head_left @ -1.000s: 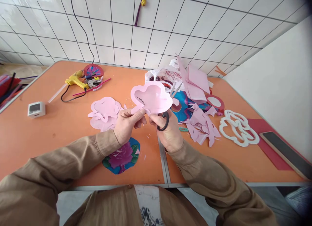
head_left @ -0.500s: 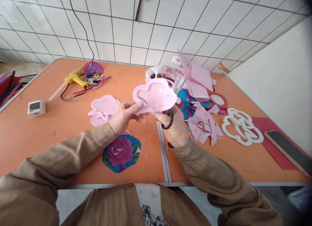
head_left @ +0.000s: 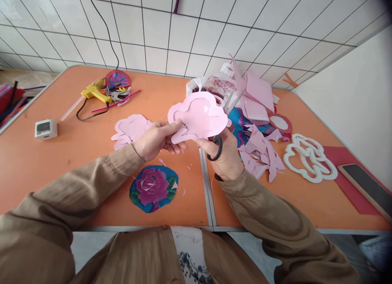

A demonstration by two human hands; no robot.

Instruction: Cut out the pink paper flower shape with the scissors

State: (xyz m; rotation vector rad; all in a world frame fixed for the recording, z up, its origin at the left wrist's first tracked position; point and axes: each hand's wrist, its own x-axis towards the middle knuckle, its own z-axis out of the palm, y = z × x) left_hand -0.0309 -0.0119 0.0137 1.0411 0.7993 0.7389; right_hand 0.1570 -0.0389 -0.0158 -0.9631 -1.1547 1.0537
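My left hand (head_left: 154,137) pinches the lower left edge of a pink cloud-shaped paper cutout (head_left: 200,116), held up above the orange table (head_left: 61,153). My right hand (head_left: 225,155) grips black-handled scissors (head_left: 217,147), fingers through the loops; the silver blades (head_left: 234,98) stick up behind the cutout's right side, spread apart. A round piece with a purple flower print (head_left: 153,188) lies on the table just under my left wrist. More pink cutouts (head_left: 131,128) lie flat to the left of my left hand.
Pink paper scraps (head_left: 260,153) and a plastic bag (head_left: 211,86) pile up right of my hands. A white cloud-shaped outline (head_left: 309,157) and a dark slab (head_left: 364,190) lie at far right. A yellow glue gun (head_left: 94,92), keys and a small white box (head_left: 45,128) sit at left.
Both hands have lifted the pink cutout and scissors a little higher and to the right. The scissor blades now show more clearly above the cutout's right edge.
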